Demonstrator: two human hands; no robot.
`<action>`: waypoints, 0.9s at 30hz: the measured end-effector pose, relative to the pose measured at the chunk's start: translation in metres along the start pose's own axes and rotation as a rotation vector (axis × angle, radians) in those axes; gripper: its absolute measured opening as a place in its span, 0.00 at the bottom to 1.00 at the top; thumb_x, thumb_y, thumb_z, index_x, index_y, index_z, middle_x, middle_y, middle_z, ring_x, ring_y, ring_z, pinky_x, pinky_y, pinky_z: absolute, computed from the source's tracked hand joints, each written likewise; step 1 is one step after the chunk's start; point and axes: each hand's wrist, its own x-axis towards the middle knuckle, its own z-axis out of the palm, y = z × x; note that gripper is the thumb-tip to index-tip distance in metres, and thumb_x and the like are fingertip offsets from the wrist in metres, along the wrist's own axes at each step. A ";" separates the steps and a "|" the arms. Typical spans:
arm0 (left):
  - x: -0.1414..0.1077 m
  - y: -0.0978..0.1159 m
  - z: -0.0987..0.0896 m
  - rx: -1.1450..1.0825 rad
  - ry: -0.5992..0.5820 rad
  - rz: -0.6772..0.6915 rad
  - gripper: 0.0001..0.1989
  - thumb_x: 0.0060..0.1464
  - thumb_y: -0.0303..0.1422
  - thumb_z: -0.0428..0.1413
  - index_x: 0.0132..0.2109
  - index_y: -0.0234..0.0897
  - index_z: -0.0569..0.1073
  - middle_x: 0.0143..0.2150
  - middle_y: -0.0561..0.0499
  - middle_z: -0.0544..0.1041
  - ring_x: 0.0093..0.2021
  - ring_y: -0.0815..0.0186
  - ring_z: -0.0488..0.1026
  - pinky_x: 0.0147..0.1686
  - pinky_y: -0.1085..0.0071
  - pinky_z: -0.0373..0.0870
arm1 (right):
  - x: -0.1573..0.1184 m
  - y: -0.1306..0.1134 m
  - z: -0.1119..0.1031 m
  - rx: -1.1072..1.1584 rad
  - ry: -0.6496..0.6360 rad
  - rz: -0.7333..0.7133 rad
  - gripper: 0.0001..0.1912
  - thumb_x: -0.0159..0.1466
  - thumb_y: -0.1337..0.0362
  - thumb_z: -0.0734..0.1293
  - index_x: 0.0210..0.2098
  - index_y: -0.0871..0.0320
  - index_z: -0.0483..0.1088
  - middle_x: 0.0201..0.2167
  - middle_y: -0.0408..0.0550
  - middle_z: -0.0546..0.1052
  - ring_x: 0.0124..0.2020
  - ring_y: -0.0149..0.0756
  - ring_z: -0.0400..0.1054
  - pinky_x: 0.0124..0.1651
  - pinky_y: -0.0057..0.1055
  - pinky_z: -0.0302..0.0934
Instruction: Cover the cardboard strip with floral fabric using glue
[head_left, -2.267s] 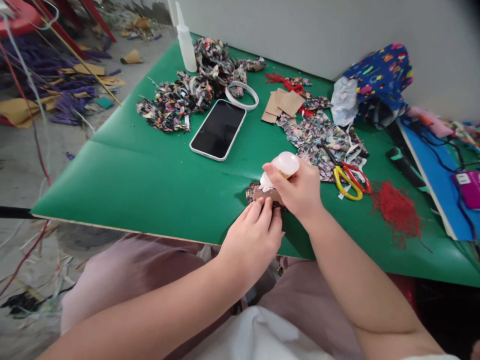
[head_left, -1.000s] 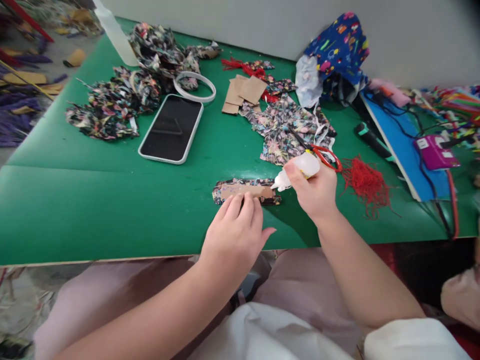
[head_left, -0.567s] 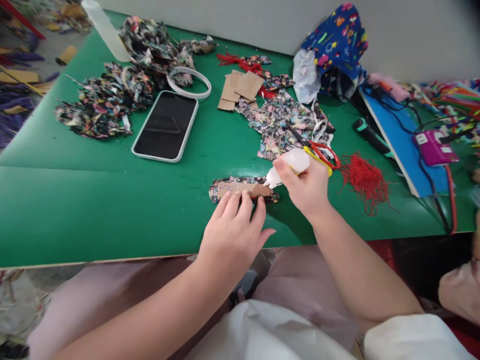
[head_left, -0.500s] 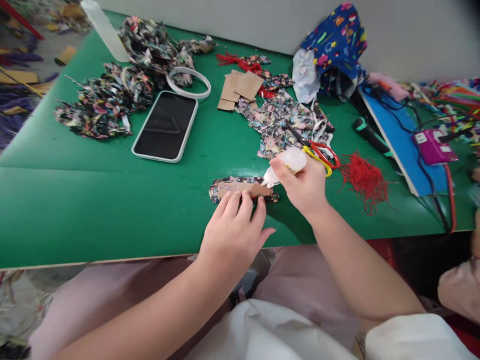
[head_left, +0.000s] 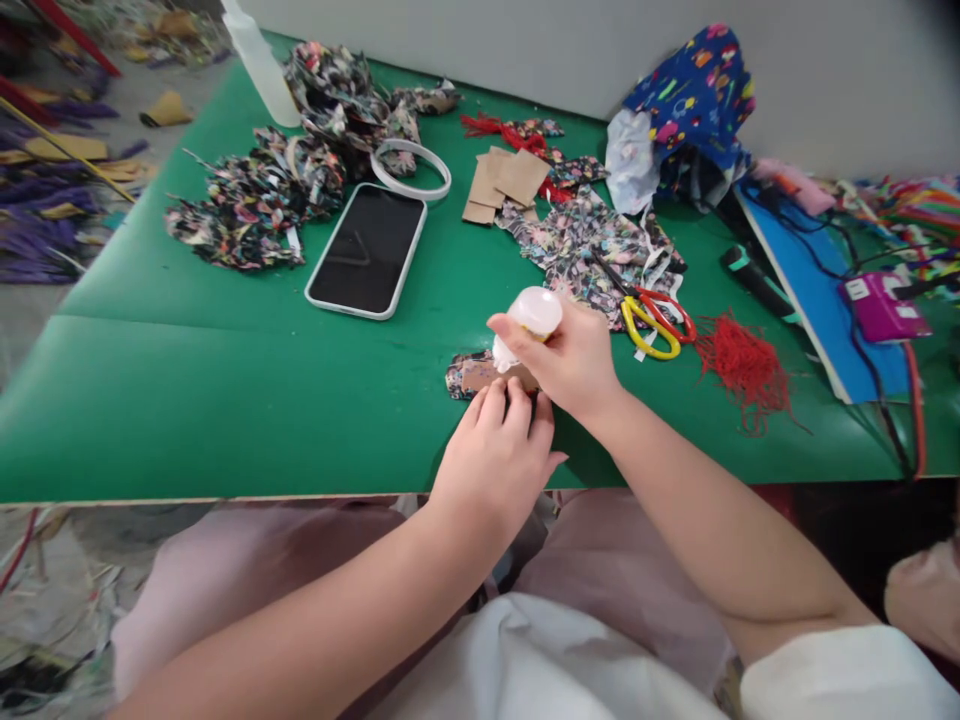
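Observation:
My right hand is wrapped round a small white squeeze bottle of glue, its nozzle tilted down at a brown cardboard strip. The strip lies on a piece of dark floral fabric, whose edges show around it. My left hand rests with its fingers spread, their tips along the near edge of the strip. Both hands cover the strip's right part. Behind my right hand lie scissors with red and yellow handles, partly over floral fabric.
On the green table lie a phone, a white tape ring, crumpled floral fabric, cardboard pieces, red threads and a blue board with cables. A translucent bottle stands at the back left.
The glue bottle in my right hand has moved left along the strip, to about its middle. My left hand keeps its place on the strip. The whole view has shifted slightly.

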 end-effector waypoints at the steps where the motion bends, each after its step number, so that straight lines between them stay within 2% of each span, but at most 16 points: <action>1: 0.000 0.000 0.000 -0.010 -0.012 0.000 0.25 0.56 0.42 0.49 0.55 0.29 0.64 0.55 0.35 0.67 0.58 0.52 0.61 0.54 0.56 0.60 | 0.002 -0.001 0.003 -0.001 -0.004 -0.006 0.20 0.56 0.49 0.64 0.19 0.58 0.59 0.16 0.38 0.64 0.18 0.23 0.56 0.23 0.25 0.49; 5: -0.001 0.001 0.000 -0.028 -0.036 0.003 0.25 0.57 0.41 0.48 0.55 0.28 0.64 0.54 0.34 0.67 0.57 0.51 0.61 0.54 0.55 0.59 | 0.003 -0.003 0.007 0.000 -0.016 0.002 0.20 0.55 0.48 0.64 0.19 0.58 0.59 0.16 0.37 0.63 0.18 0.23 0.55 0.24 0.25 0.49; 11: -0.001 0.000 -0.001 0.005 -0.017 0.008 0.27 0.57 0.43 0.46 0.57 0.26 0.62 0.55 0.32 0.66 0.57 0.51 0.61 0.53 0.57 0.61 | 0.001 0.003 -0.008 0.011 -0.038 0.081 0.21 0.56 0.49 0.63 0.19 0.58 0.58 0.15 0.37 0.62 0.18 0.23 0.55 0.23 0.24 0.50; 19: -0.001 0.000 0.001 -0.048 -0.006 0.011 0.20 0.57 0.39 0.48 0.51 0.30 0.68 0.53 0.36 0.69 0.56 0.52 0.62 0.55 0.55 0.58 | 0.006 -0.011 0.016 0.026 -0.089 0.017 0.22 0.56 0.46 0.62 0.19 0.57 0.58 0.16 0.38 0.64 0.19 0.23 0.56 0.24 0.26 0.48; 22: -0.001 0.000 0.001 -0.051 -0.003 0.010 0.20 0.57 0.39 0.49 0.51 0.29 0.68 0.53 0.35 0.68 0.56 0.52 0.62 0.55 0.55 0.58 | 0.008 -0.011 0.015 0.016 -0.114 0.026 0.22 0.56 0.45 0.62 0.19 0.57 0.59 0.17 0.38 0.64 0.19 0.24 0.55 0.24 0.26 0.49; 27: -0.001 -0.001 0.000 -0.044 0.003 0.010 0.23 0.57 0.39 0.48 0.54 0.27 0.65 0.53 0.33 0.67 0.57 0.52 0.61 0.54 0.56 0.59 | 0.009 -0.007 0.012 0.004 -0.079 0.038 0.22 0.56 0.45 0.62 0.19 0.57 0.59 0.16 0.38 0.64 0.19 0.23 0.55 0.25 0.26 0.49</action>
